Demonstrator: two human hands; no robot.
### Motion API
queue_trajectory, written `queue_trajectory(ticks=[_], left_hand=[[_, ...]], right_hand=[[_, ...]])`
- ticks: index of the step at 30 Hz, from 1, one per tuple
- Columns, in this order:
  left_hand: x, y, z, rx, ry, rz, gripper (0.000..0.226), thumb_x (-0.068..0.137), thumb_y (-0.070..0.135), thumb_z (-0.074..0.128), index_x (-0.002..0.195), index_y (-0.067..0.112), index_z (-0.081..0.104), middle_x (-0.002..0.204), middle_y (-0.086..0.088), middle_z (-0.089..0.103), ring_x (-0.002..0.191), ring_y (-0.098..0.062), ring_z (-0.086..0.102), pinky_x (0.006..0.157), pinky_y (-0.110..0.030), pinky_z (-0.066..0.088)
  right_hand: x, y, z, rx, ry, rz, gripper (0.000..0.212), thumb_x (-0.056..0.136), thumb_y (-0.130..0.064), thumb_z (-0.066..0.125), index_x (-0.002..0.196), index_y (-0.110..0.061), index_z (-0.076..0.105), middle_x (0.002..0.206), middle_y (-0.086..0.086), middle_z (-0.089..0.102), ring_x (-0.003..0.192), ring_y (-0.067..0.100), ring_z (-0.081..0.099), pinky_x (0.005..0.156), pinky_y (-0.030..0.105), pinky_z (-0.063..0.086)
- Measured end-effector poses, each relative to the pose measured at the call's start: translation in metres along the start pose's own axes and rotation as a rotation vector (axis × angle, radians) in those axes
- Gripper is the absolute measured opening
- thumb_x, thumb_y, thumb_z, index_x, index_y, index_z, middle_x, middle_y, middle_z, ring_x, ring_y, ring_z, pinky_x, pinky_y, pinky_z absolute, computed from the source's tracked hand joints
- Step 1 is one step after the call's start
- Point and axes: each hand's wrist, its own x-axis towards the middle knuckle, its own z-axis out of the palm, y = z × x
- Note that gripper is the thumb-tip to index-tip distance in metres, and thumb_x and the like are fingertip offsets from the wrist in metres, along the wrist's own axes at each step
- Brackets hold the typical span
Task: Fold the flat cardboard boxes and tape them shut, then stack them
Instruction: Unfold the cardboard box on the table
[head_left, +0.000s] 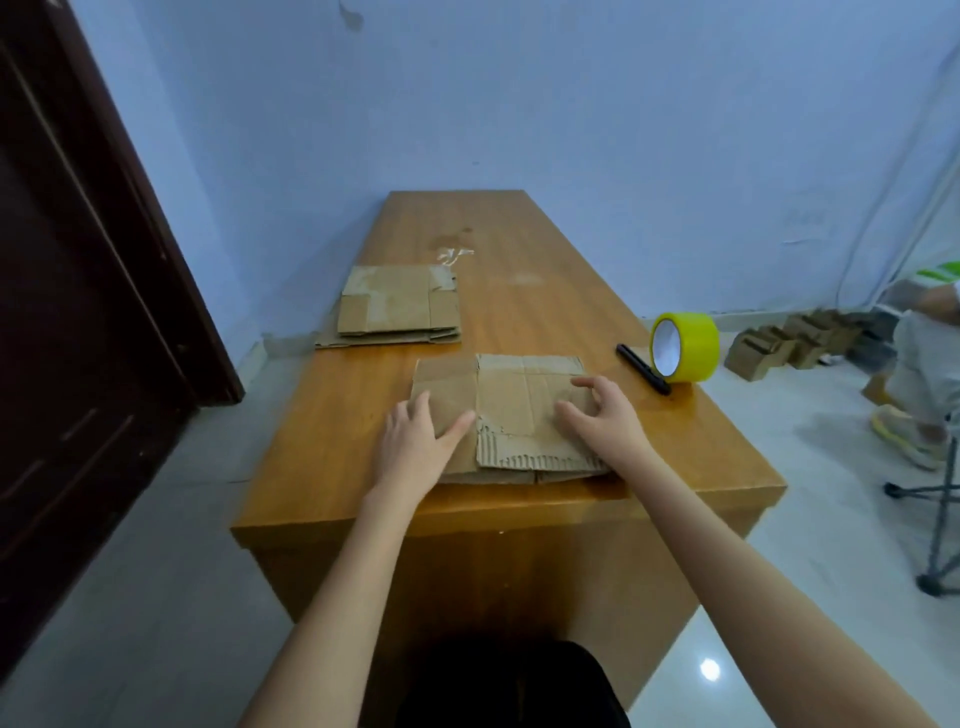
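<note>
so the flat brown cardboard box (511, 415) lies at the near end of the wooden tabletop (519, 291), long axis left-right; left hand (415, 441) flat, fingers together, right hand (602, 410) clawed, fingers spread, both touching it

Soft, even, bluish light is filling the room. A ceiling lamp is glaring off the floor (709, 669) at lower right. Faint shadows are pooling under the hands. Wide-angle bending is curving the door (78, 312) and the edges, and everything is looking slightly soft.
</note>
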Motion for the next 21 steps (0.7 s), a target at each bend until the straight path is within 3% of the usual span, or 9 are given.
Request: queue_trajectory(ticks=[7, 12, 15, 17, 21], left_hand=[[-0.021, 0.008, -0.028, -0.415, 0.148, 0.063, 0.097, 0.076, 0.065, 0.058, 0.15, 0.029, 0.006, 0.155, 0.004, 0.016, 0.141, -0.02, 0.021, 0.112, -0.047, 0.027], [-0.022, 0.012, -0.049, -0.576, 0.132, 0.091, 0.094, 0.08, 0.051, 0.066, 0.15, 0.031, 0.007, 0.157, 0.006, 0.017, 0.142, -0.015, 0.02, 0.114, -0.043, 0.025], [-0.024, 0.015, -0.056, -0.604, 0.073, 0.075, 0.106, 0.066, 0.068, 0.067, 0.149, 0.036, 0.009, 0.156, 0.006, 0.02, 0.141, -0.016, 0.023, 0.113, -0.049, 0.027], [-0.026, 0.018, -0.056, -0.592, 0.046, 0.055, 0.118, 0.054, 0.078, 0.067, 0.149, 0.036, 0.01, 0.156, 0.006, 0.02, 0.141, -0.017, 0.024, 0.113, -0.05, 0.028], [-0.027, 0.021, -0.051, -0.562, 0.067, 0.036, 0.116, 0.061, 0.062, 0.073, 0.15, 0.029, 0.008, 0.157, 0.003, 0.018, 0.141, -0.02, 0.024, 0.112, -0.044, 0.026]], right_hand=[[-0.015, -0.017, -0.004, 0.319, 0.027, -0.136, 0.082, 0.081, -0.017, 0.075, 0.146, -0.012, 0.026, 0.146, 0.002, 0.037, 0.131, 0.011, 0.038, 0.109, 0.029, 0.034], [-0.017, -0.032, -0.004, 0.383, 0.084, -0.19, 0.08, 0.081, -0.014, 0.074, 0.145, -0.011, 0.027, 0.146, 0.005, 0.039, 0.134, 0.016, 0.038, 0.113, 0.041, 0.034], [-0.022, -0.038, -0.001, 0.39, 0.112, -0.232, 0.079, 0.08, -0.014, 0.075, 0.144, -0.01, 0.029, 0.144, 0.004, 0.04, 0.132, 0.017, 0.041, 0.111, 0.041, 0.036], [-0.026, -0.04, 0.001, 0.37, 0.124, -0.247, 0.079, 0.08, -0.014, 0.075, 0.144, -0.011, 0.029, 0.144, 0.004, 0.04, 0.131, 0.017, 0.04, 0.11, 0.038, 0.037], [-0.032, -0.038, 0.006, 0.336, 0.176, -0.285, 0.076, 0.081, -0.011, 0.073, 0.143, -0.01, 0.03, 0.141, 0.001, 0.039, 0.127, 0.011, 0.04, 0.104, 0.017, 0.034]])
